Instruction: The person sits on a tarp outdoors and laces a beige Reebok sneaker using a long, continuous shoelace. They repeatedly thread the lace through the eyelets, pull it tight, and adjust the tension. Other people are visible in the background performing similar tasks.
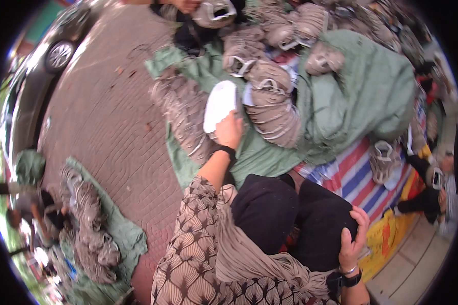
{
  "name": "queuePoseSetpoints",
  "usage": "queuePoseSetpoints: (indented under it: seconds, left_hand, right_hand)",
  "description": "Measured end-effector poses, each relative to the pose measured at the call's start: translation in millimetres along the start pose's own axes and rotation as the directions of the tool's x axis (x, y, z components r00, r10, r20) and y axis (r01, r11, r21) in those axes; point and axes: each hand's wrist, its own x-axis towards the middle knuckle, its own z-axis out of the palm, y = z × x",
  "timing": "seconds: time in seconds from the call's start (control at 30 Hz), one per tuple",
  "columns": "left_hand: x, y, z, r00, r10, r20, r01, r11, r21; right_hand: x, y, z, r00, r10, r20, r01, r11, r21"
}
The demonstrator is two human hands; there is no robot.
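My left hand [230, 129] reaches forward and grips the near end of a shoe [221, 104], whose white sole faces up. Just left of it, a long row of beige shoes [180, 109] lies packed together on a green cloth [259, 160]. To its right curves another row of nested beige shoes [272, 114] with white inner linings. My right hand [353, 239] rests on my right knee, fingers stretched out and holding nothing.
A large green sack [361, 86] bulges at the right, beside a striped red, white and blue sheet [348, 170] carrying one shoe [384, 161]. Another person's hand [185, 5] shows at the top edge. More shoes [89, 229] lie at the lower left; a car [46, 66] stands beyond.
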Motion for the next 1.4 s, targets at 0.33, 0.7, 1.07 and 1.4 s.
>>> queuePoseSetpoints:
  seconds: [0.33,0.7,1.07,1.4]
  left_hand:
    - [-43,-47,57,0.951,0.002,0.309,-0.025,0.997,0.07]
    - [-122,59,-133,0.608,0.215,0.765,0.571,0.551,-0.608]
    - [-227,126,-229,0.807,0.169,0.565,0.145,0.871,-0.468]
    - [-255,150,-278,0.788,0.328,0.52,-0.081,0.894,-0.44]
  right_hand:
    - [-19,15,-14,0.998,0.034,-0.05,-0.034,0.999,-0.009]
    - [-82,66,-32,0.96,-0.229,0.163,0.203,0.965,0.166]
    - [-221,129,-33,0.947,-0.181,0.266,-0.008,0.813,0.582]
    - [-264,279,76,0.471,0.875,0.114,-0.356,0.071,0.932]
